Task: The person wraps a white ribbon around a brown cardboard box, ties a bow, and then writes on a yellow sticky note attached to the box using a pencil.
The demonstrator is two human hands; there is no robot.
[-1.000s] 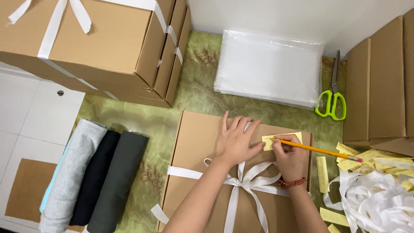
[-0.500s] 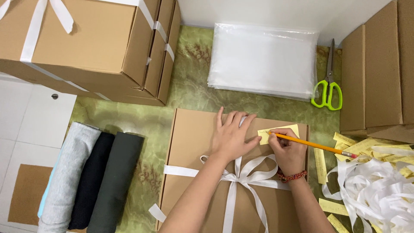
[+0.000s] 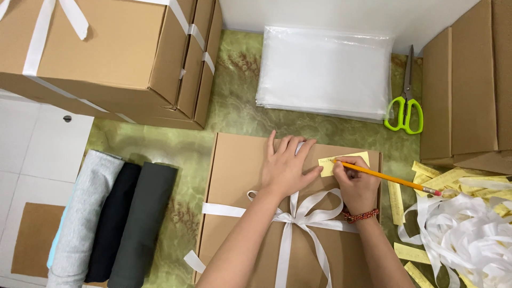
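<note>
Head view: yellow note point(image 3: 349, 161) lies between left hand point(image 3: 285, 168) and right hand point(image 3: 358, 186).

Two bare forearms without sleeves are shown; a red beaded woven bracelet point(image 3: 361, 215) is worn on the right wrist.

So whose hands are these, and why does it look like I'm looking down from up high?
The camera sits on a person's head, so you see what they see when looking down. There is no machine, just two bare hands. The left hand lies flat on a brown cardboard box tied with a white ribbon bow. The right hand holds a yellow pencil with its tip on a small yellow note stuck on the box. Around it lie rolled cloths in grey, black and dark green, a stack of clear plastic bags, green-handled scissors, more boxes, yellow paper strips and loose white ribbon.
</note>
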